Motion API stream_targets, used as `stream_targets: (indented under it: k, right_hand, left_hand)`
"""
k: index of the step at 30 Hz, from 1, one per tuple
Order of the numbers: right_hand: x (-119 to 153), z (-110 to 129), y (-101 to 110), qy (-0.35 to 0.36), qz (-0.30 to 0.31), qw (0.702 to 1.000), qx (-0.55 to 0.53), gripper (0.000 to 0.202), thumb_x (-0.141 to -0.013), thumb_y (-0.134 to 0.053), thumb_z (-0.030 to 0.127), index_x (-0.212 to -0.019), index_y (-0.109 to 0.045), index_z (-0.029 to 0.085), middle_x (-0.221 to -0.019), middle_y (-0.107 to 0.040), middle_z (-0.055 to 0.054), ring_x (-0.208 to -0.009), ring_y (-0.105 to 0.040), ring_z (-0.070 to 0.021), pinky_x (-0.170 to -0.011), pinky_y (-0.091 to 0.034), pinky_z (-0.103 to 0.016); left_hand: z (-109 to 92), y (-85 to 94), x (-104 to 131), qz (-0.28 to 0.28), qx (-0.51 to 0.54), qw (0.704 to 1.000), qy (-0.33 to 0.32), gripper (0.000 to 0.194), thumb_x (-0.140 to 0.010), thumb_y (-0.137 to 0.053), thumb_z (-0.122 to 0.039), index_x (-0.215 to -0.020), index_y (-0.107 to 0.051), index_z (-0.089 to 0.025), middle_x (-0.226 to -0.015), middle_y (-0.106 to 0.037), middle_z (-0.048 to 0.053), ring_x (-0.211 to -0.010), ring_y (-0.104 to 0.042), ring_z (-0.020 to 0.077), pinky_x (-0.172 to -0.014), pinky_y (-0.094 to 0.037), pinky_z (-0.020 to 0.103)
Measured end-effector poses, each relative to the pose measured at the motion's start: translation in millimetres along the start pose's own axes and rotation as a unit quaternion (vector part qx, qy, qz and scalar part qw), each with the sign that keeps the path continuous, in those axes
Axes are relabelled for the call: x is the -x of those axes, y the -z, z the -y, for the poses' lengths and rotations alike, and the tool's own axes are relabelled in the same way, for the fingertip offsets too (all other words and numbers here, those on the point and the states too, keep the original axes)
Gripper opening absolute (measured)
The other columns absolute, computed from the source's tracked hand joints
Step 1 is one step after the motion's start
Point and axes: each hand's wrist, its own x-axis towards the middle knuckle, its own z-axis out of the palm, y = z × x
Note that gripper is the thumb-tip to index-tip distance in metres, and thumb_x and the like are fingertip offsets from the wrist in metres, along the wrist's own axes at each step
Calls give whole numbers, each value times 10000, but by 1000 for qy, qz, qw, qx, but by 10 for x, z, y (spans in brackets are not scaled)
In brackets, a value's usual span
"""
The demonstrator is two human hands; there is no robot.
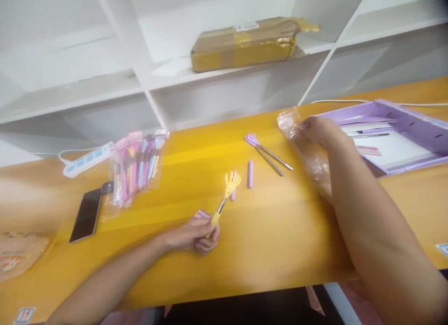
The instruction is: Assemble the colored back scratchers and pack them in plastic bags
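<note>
My left hand (205, 236) is closed round the yellow handle of a small back scratcher (231, 184), its hand-shaped head pointing up and away. A pink-purple card (201, 214) lies just behind that hand. My right hand (317, 129) pinches a clear plastic bag (313, 164) near its top, left of the purple box (409, 164). Between the hands lie two purple scratcher heads (252, 139) on metal rods and a purple handle tube (250, 174). A second purple tube (233, 193) is partly hidden behind the yellow head.
Plastic-bagged colourful scratchers (138, 166) lie at the left, beside a white power strip (87, 161) and a dark phone (86, 215). A taped cardboard box (245, 45) sits on the white shelf (168, 78) behind. An orange-pink package (21, 255) is at far left.
</note>
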Motion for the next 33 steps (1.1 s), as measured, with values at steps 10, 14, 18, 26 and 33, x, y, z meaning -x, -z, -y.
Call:
stream_targets:
  k: [10,14,18,26,33]
  right_hand:
    - [79,-40,-330,50,108,970,212,521,-1088,-550,268,-1602,-582,196,-1599,-495,-277,-1382,-494,-350,-1101,-393,-472]
    - [177,-107,-579,73,122,966,214,546,-1152,-318,359,-1627,-558,233,-1698,-437,-213,-1492,-400,-384,-1198,-343,-601]
    - [215,-162,-683,86,136,968,193,624,-1154,-254,488,-1679,-480,237,-1750,-392,-187,-1557,-376,-392,-1237,-323,-661]
    - [212,490,-273,159,31,983,82,409,-1066,-437,218,-1346,-695,68,-1413,-652,-273,-1315,-589,-304,-1124,-417,-423]
    - [1140,1594,87,299,581,754,-63,424,-1034,-625,564,-1061,-749,160,-996,-741,-59,-870,-650,-155,-798,-477,-254]
  left_hand:
    - [4,12,15,9,15,1000,4,442,-1058,-624,-616,-964,-521,-196,-680,-284,-85,-573,-235,93,-559,-166,262]
    - [5,8,11,6,14,1000,3,445,-1062,-616,-615,-955,-519,-194,-679,-284,-85,-569,-236,92,-559,-157,268]
    - [-11,-25,0,-4,12,1000,5,462,-1056,-617,-629,-938,-517,-193,-660,-275,-90,-561,-215,90,-552,-150,264]
    - [-3,-31,1,-9,13,1000,-18,445,-1056,-615,-616,-932,-531,-197,-660,-294,-79,-555,-245,98,-539,-167,250]
    - [-17,-8,33,1,-32,990,-134,442,-1016,-733,-520,-865,-454,-212,-685,-341,-78,-554,-297,80,-556,-247,266]
